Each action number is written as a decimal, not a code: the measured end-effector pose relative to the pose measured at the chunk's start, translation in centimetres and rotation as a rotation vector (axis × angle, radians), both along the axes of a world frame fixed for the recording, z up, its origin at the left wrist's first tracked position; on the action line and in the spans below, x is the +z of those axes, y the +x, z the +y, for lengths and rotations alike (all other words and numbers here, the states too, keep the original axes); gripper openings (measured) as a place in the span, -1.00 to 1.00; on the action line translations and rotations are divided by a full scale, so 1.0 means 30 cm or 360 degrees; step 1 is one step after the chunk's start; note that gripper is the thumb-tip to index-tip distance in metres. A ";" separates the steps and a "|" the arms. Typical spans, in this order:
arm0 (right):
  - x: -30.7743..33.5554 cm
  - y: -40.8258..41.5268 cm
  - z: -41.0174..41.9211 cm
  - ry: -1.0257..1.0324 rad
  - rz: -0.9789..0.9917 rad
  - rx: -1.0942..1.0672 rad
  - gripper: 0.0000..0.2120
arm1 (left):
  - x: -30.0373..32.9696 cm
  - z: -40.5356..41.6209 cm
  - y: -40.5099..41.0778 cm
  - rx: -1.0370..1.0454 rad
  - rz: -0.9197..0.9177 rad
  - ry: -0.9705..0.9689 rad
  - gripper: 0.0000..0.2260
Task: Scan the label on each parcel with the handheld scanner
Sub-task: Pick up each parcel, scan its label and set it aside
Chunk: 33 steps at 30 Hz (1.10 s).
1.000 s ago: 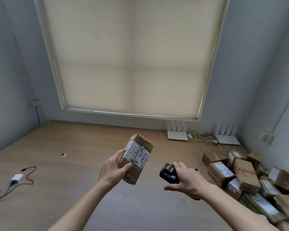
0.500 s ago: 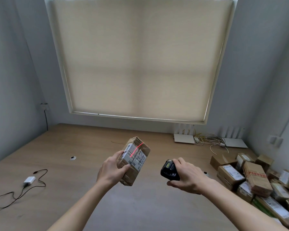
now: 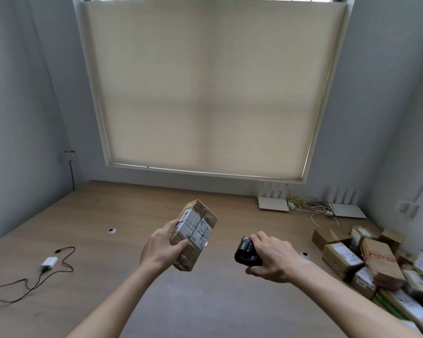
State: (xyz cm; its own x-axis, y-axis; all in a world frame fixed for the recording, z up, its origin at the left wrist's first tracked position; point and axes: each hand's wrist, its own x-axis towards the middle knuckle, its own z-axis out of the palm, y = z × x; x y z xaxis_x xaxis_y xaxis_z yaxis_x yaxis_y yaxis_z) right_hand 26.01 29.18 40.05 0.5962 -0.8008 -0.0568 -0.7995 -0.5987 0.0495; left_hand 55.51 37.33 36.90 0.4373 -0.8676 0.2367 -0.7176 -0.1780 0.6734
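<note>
My left hand (image 3: 160, 248) grips a small brown taped parcel (image 3: 194, 232), lifted above the wooden table with its white label turned toward the right. My right hand (image 3: 272, 259) is closed around the black handheld scanner (image 3: 246, 252), a short gap to the right of the parcel and slightly lower, its small screen facing up. No red scan line shows on the label. A heap of several brown parcels (image 3: 376, 267) with white labels lies on the table at the right.
The wooden table (image 3: 122, 215) runs to the wall under a closed blind. A white charger with a black cable (image 3: 48, 263) lies at the left. Two white routers (image 3: 272, 203) and tangled cables (image 3: 310, 206) sit at the back right. Round cable grommets (image 3: 111, 231) dot the surface.
The red scan line that crossed the parcel's label half a second ago has gone. My view has tilted upward, and both hands hold about the same pose.
</note>
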 end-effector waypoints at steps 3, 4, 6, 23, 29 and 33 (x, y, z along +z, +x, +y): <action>0.003 0.017 -0.002 0.0012 -0.0025 -0.0001 -0.29 | 0.003 0.006 0.012 0.0007 0.0021 0.0013 -0.44; 0.004 0.025 -0.003 0.0035 -0.0056 -0.0011 -0.28 | 0.004 0.009 0.018 0.0012 0.0034 0.0016 -0.44; 0.002 0.042 -0.004 0.0092 -0.0139 -0.0030 -0.25 | 0.010 0.022 0.032 0.0029 0.0079 0.0013 -0.45; 0.022 0.840 0.139 0.1036 -0.1209 0.0534 -0.42 | 0.007 0.403 0.418 0.0603 0.1260 -0.0366 -0.60; -0.034 1.149 0.294 0.1434 -0.1249 0.0903 -0.45 | -0.013 0.681 0.568 0.0933 0.1243 -0.0521 -0.68; -0.097 1.328 0.445 0.1564 -0.1141 0.1162 -0.47 | -0.055 0.908 0.642 0.1143 0.1213 -0.0520 -0.58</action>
